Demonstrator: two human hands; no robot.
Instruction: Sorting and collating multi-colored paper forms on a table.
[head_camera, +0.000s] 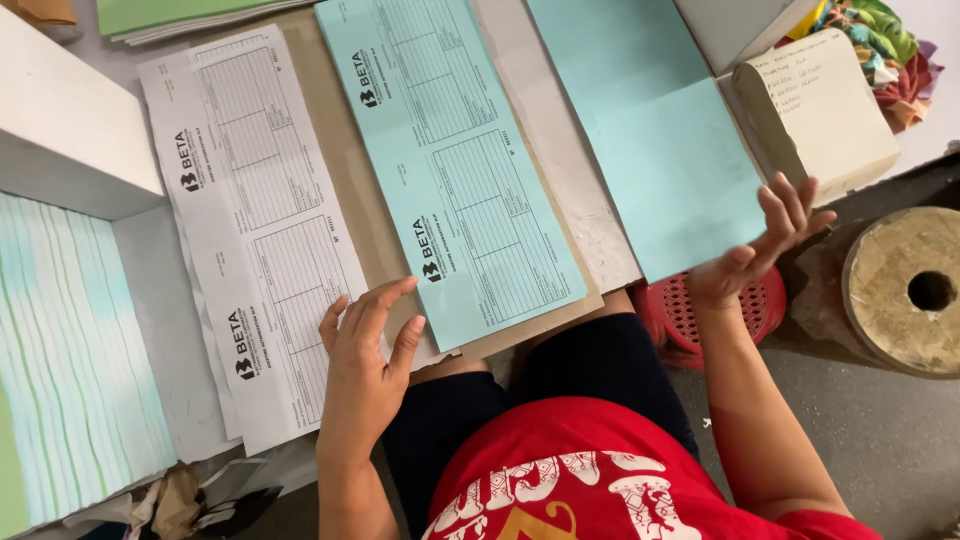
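My left hand (365, 360) rests flat, fingers spread, on the near end of a stack of white printed form sheets (255, 190), its fingertips by the edge of a light blue printed form stack (450, 150). My right hand (765, 245) is lifted with fingers apart, touching the near right edge of a plain light blue sheet stack (650, 120). It holds nothing that I can see. All three stacks lie side by side on a low work surface in front of my lap.
A tall collated pile of pale blue and green sheets (70, 350) lies at left under a white block (60, 130). A cream pad (820, 110) sits far right, a red plastic stool (685, 310) below it, a round wooden spool (915, 290) on the floor.
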